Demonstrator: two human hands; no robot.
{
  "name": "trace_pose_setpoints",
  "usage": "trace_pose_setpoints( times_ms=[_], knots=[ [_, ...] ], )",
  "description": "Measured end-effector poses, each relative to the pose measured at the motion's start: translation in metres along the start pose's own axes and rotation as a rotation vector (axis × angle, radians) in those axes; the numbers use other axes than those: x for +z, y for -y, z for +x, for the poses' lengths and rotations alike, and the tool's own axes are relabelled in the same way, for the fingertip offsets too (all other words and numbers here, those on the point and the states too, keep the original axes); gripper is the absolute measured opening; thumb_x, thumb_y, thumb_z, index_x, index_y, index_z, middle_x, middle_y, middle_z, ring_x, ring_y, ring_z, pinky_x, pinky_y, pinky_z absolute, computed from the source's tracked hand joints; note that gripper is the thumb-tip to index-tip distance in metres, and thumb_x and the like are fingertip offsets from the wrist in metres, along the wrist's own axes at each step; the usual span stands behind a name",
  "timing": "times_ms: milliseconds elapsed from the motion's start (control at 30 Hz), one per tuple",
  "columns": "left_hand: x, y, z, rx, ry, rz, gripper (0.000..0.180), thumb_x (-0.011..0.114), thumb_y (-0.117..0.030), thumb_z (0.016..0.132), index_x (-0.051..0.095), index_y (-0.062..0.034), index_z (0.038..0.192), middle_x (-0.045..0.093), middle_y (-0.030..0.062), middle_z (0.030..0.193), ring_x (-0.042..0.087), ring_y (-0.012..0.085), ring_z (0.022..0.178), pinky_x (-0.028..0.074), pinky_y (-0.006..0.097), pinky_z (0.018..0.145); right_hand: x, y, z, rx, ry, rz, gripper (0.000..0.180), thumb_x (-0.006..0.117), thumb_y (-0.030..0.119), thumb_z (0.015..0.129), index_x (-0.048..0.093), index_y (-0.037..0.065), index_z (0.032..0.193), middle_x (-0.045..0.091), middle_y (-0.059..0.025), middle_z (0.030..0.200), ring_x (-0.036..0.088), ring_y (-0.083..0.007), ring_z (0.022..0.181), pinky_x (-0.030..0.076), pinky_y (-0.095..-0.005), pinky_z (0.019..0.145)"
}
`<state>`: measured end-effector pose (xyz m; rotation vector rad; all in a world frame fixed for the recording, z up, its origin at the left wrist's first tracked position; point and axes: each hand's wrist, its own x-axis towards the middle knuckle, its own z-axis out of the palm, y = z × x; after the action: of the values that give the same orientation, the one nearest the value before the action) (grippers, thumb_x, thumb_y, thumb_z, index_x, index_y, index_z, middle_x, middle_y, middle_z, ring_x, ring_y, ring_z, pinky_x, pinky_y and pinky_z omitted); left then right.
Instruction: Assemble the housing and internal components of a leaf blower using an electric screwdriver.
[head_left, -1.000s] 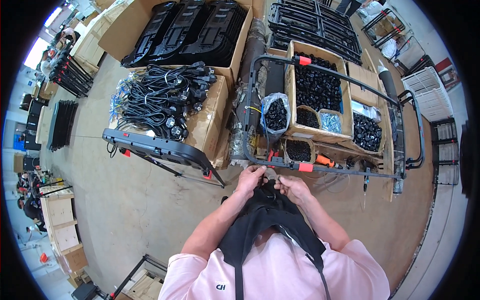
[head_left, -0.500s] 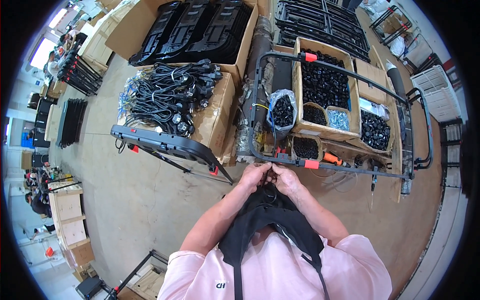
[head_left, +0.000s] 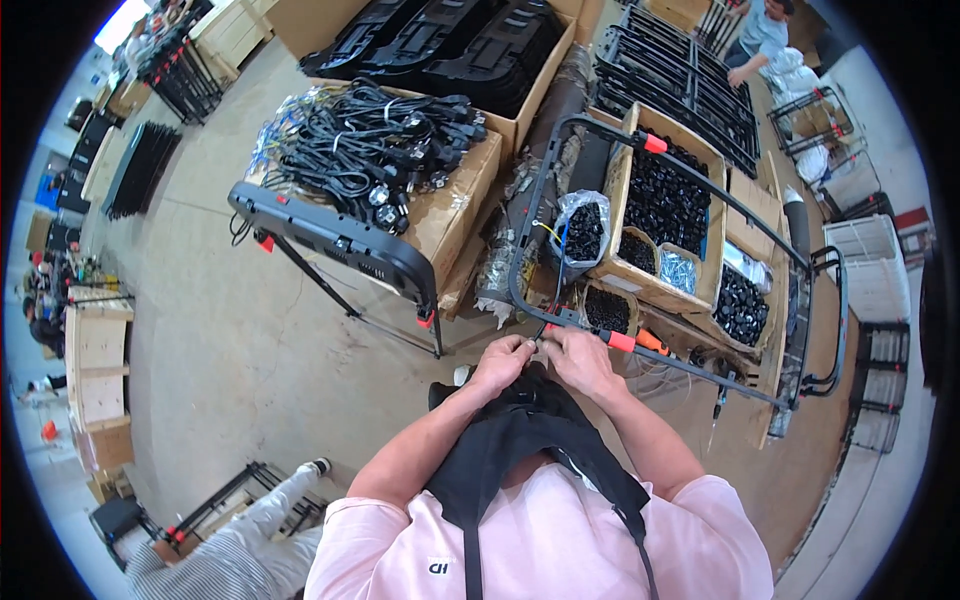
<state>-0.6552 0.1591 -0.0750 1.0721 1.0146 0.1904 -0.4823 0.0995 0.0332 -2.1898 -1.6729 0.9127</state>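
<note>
In front of my apron both hands meet at the near side of a black tubular frame (head_left: 690, 371). My left hand (head_left: 506, 362) is closed in a pinch, its fingertips on a thin black cable (head_left: 552, 303). Beside it my right hand (head_left: 582, 360) is closed too, pinching at the same cable just below the tube. The cable's lower end is mostly hidden by my fingers. Blue and yellow wire ends show farther up. A red sleeve (head_left: 621, 342) sits on the tube right of my right hand.
Under the frame stand a wooden box of black parts (head_left: 665, 195), a bag of black pieces (head_left: 580, 232) and an orange-handled tool (head_left: 652, 342). At left, a black console on legs (head_left: 335, 238) stands before a carton piled with power cords (head_left: 365, 150). Another person (head_left: 765, 40) is far right.
The view has turned, and the frame now slopes down to the right. My hands stay together at its near tube. A person's striped sleeve and leg have come in at lower left, another person at upper right.
</note>
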Motion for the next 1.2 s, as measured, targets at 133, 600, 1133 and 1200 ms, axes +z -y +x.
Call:
trace_pose_setpoints(
  times_ms=[133, 600, 1133, 1200],
  knots=[
    [0.003, 0.013, -0.003, 0.271, -0.146, 0.186, 0.028, 0.060, -0.028, 0.108, 0.068, -0.0007, 0.108, 0.064, 0.0026, 0.085, 0.056, 0.0135, 0.077, 0.048, 0.033, 0.070, -0.002, 0.007, 0.032, -0.481, -0.035, -0.075, 0.029, 0.061, 0.013, 0.093, 0.071, 0.003, 0.118, 0.072, -0.0169, 0.112, 0.072, -0.0380, 0.104, 0.059, -0.0471, 0.086],
    [-0.019, 0.002, -0.020, 0.363, -0.097, 0.185, 0.030, 0.056, -0.025, 0.105, 0.065, -0.0003, 0.120, 0.071, 0.0162, 0.097, 0.069, 0.0291, 0.090, 0.054, 0.043, 0.083, -0.020, 0.020, 0.050, -0.714, 0.181, -0.476, 0.016, 0.066, 0.009, 0.089, 0.063, 0.002, 0.102, 0.066, -0.0172, 0.103, 0.068, -0.0362, 0.104, 0.058, -0.0477, 0.089],
    [-0.024, -0.003, -0.012, 0.245, -0.014, 0.073, 0.029, 0.060, -0.025, 0.102, 0.069, -0.0001, 0.113, 0.068, 0.0096, 0.085, 0.062, 0.0181, 0.077, 0.052, 0.038, 0.073, -0.016, 0.007, 0.056, -0.772, 0.078, -0.114, 0.016, 0.072, 0.005, 0.087, 0.068, 0.002, 0.102, 0.064, -0.0151, 0.094, 0.067, -0.0365, 0.091, 0.055, -0.0443, 0.079],
    [-0.025, -0.004, -0.012, 0.244, -0.023, 0.073, 0.028, 0.060, -0.025, 0.102, 0.069, 0.0000, 0.112, 0.068, 0.0091, 0.084, 0.062, 0.0175, 0.078, 0.052, 0.038, 0.073, -0.015, 0.009, 0.058, -0.816, 0.064, -0.131, 0.016, 0.072, 0.005, 0.087, 0.068, 0.003, 0.102, 0.063, -0.0145, 0.093, 0.066, -0.0360, 0.091, 0.055, -0.0442, 0.080]
  ],
)
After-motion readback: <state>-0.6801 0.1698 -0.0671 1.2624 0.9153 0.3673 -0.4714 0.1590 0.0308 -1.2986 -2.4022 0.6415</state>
